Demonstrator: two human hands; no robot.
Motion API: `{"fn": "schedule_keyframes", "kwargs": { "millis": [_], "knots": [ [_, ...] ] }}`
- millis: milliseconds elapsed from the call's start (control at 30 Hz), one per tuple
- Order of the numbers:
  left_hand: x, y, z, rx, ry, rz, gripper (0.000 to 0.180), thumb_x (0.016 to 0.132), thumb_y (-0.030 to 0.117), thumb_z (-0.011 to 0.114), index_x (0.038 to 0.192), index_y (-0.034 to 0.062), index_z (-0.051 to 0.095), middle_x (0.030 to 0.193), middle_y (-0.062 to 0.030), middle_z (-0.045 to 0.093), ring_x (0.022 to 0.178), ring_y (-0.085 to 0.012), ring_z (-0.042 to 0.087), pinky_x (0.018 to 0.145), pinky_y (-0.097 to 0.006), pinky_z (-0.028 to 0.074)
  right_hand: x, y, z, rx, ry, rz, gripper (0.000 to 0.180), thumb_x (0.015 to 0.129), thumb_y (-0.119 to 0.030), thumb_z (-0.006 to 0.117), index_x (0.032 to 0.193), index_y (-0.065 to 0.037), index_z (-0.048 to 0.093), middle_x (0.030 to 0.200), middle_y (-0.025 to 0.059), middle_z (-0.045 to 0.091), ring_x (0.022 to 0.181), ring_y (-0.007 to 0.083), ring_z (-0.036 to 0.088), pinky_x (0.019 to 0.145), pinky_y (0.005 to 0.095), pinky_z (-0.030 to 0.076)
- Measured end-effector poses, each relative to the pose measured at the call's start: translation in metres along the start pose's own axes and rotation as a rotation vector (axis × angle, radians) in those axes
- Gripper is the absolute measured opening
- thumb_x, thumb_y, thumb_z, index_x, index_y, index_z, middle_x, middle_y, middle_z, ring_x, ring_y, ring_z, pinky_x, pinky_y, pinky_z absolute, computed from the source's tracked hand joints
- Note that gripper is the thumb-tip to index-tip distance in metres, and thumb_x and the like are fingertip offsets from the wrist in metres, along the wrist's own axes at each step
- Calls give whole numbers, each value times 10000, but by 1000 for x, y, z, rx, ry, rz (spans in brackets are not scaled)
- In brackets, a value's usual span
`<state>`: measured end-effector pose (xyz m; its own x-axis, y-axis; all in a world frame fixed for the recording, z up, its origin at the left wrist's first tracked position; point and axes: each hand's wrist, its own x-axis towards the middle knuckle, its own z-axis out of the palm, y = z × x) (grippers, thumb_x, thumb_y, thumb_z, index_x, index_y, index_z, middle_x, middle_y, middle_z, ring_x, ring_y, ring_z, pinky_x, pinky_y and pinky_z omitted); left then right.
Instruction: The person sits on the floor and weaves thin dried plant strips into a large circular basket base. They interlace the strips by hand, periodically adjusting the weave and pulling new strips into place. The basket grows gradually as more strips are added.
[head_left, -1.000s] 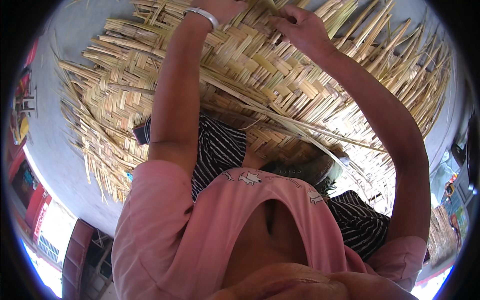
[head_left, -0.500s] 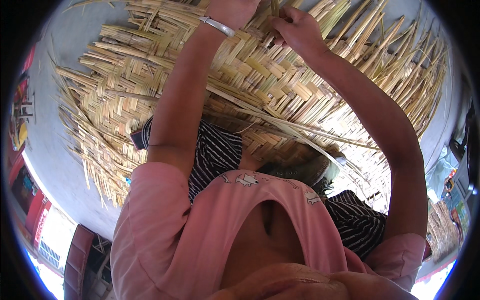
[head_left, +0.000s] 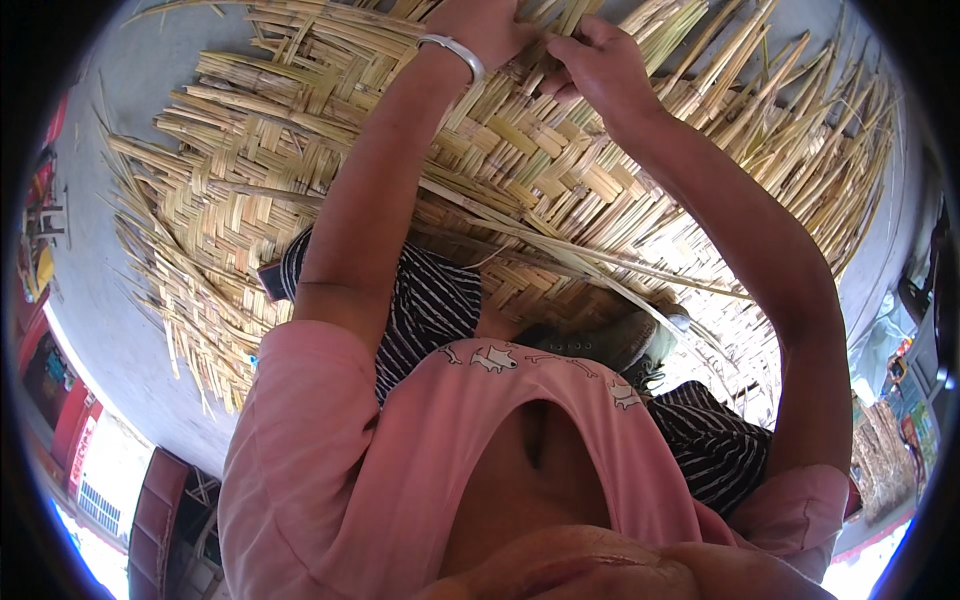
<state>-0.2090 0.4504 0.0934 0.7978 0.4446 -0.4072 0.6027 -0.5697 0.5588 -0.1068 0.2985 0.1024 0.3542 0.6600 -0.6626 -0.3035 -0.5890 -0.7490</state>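
A large woven mat of flat, straw-coloured strips (head_left: 590, 180) spreads before me, its long loose ends fanning out around the edge. At its far part both my hands work close together near the top of the view. My right hand (head_left: 603, 68) is closed, thumb and fingers pinching a greenish strip (head_left: 572, 14) that stands up from the weave. Just to its left, my left hand (head_left: 487, 28), with a silver bangle (head_left: 460, 50) at the wrist, has its fingers curled in toward the strips; what they grip is hidden.
Long loose strips (head_left: 560, 248) lie across the mat nearer to me. A dark shoe (head_left: 610, 338) rests on the mat by my striped trousers (head_left: 430, 300). Grey floor (head_left: 140, 260) surrounds the mat. A maroon chair (head_left: 160, 515) stands at lower left.
My left hand has come slightly nearer and to the right, toward the right hand. The strip at my right fingers now leans more to the right. The mat looks unchanged.
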Motion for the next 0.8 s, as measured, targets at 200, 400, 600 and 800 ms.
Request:
{"fn": "schedule_keyframes", "kwargs": {
  "millis": [200, 400, 600, 800],
  "knots": [
    [8, -21, 16, -215, 74, 9, 313, 830, 246, 788, 966, -14, 680, 866, -184, 728, 796, -307, 701, 739, -427, 550, 21, 22, 2, 154, 52, 86, 247, 1000, -189, 631, 1063, 49, 630, 925, 159, 715, 745, 231, 747, 699, 338, 641],
    [12, -44, 25, -569, -69, -86, 276, 837, 231, 802, 930, -15, 722, 786, -103, 728, 706, -139, 650, 635, -345, 540, 26, 32, 11, 68, 48, 74, 297, 1007, -177, 622, 1157, 80, 609, 946, 166, 721, 785, 230, 750, 767, 346, 654],
    [10, -34, 13, -325, -65, 75, 252, 865, 224, 784, 922, -14, 725, 789, -67, 721, 714, -151, 671, 633, -327, 545, 21, 34, 10, 142, 76, 59, 320, 1012, -156, 611, 1227, 81, 601, 1006, 158, 713, 859, 221, 745, 802, 342, 649],
    [3, -28, 9, -896, -147, -198, 276, 888, 264, 779, 1019, 23, 740, 898, -23, 724, 757, -144, 680, 652, -313, 559, 17, 38, 3, 72, -78, -45, 324, 997, -149, 637, 1272, 21, 616, 1095, 109, 697, 938, 193, 731, 872, 314, 610]
  ]
}}
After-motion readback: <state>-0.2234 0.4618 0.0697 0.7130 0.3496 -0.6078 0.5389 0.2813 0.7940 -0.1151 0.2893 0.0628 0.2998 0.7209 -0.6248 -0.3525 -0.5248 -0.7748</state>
